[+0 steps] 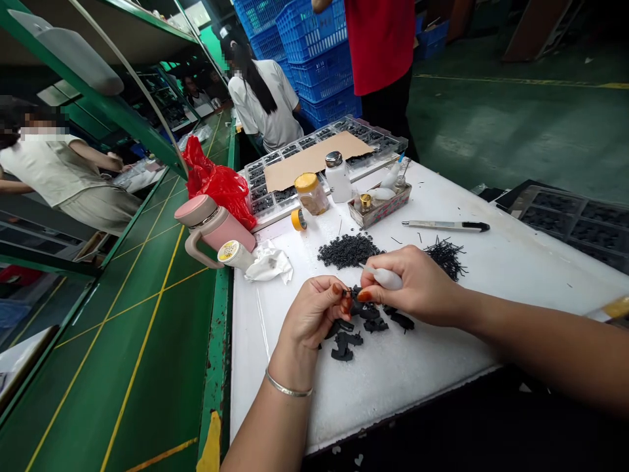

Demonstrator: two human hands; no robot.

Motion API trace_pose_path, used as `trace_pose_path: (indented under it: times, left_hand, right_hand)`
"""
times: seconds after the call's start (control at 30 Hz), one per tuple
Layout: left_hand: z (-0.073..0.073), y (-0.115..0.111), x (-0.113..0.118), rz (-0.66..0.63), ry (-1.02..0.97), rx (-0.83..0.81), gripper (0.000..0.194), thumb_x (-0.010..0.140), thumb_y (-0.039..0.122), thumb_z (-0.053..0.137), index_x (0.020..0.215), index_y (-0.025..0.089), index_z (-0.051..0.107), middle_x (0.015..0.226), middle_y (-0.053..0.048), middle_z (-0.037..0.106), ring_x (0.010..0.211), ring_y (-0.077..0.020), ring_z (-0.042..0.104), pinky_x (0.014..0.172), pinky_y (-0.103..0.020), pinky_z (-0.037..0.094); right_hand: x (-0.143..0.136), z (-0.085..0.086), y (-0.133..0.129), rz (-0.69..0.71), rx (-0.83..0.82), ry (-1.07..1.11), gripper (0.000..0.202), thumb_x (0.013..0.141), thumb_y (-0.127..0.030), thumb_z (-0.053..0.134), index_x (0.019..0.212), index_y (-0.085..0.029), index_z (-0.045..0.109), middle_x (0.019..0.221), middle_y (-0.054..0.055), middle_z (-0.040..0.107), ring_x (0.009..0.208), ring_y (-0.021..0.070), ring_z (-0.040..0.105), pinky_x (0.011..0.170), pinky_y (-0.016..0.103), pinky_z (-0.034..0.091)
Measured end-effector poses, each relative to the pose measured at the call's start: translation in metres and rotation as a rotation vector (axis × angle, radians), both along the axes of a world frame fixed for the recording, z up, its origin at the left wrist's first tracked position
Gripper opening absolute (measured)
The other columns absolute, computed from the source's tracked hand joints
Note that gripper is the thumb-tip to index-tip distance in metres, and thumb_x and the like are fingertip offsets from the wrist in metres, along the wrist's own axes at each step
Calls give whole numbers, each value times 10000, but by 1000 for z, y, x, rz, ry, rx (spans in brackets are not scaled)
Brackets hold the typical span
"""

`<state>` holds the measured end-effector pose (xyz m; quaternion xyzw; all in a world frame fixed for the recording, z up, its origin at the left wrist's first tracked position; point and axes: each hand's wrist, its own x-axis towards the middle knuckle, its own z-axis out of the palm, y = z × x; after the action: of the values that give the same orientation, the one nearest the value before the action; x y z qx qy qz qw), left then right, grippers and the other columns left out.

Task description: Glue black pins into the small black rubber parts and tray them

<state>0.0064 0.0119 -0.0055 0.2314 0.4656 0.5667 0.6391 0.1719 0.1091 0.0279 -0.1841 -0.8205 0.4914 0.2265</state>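
My left hand (317,308) is closed in a pinch over the white table (442,354), gripping a small black part (346,293) that is mostly hidden by the fingers. Close beside it, my right hand (417,285) is wrapped round a small white squeeze bottle (388,278), its thin tip pointing left. Under and around both hands lie several black plastic pieces (344,344). Beyond them is a heap of small black rings (348,250). To the right of that heap, partly behind my right hand, rests a pile of thin black pins (446,255).
A pink thermos (216,226), a red plastic bag (216,180), a yellow-lidded jar (312,193) and a white pump bottle (337,178) stand toward the back. A small box (381,204) holds bottles. A craft knife (445,225) lies right. A green conveyor (147,314) runs left; co-workers are beyond.
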Motion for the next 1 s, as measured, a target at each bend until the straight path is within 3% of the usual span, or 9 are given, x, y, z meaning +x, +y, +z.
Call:
trace_pose_path:
  times: [0.2, 0.63, 1.0]
  left_hand:
    - [0, -1, 0, -23, 10, -13, 402, 573, 422, 840, 624, 99, 606, 532, -19, 578, 420, -88, 522, 412, -174, 454]
    - [0, -1, -2, -48, 11, -13, 358, 625, 395, 814, 626, 87, 632, 545, -25, 587, 427, -79, 530, 419, -155, 451]
    - [1, -1, -2, -80, 60, -5, 366, 665, 413, 780, 611, 89, 618, 541, -25, 590, 419, -80, 528, 426, -157, 461]
  right_hand:
    - [1, -4, 2, 13, 209, 34, 229, 799, -356, 631, 685, -158, 605, 605, -2, 605, 513, 92, 491, 532, 215, 348]
    - [6, -9, 4, 93, 573, 117, 65, 781, -145, 578, 741, -193, 596, 670, 4, 650, 592, 124, 565, 587, 244, 378]
    - [5, -14, 1, 67, 818, 211, 92, 845, -187, 561, 768, -157, 600, 663, 13, 617, 605, 124, 542, 581, 252, 389]
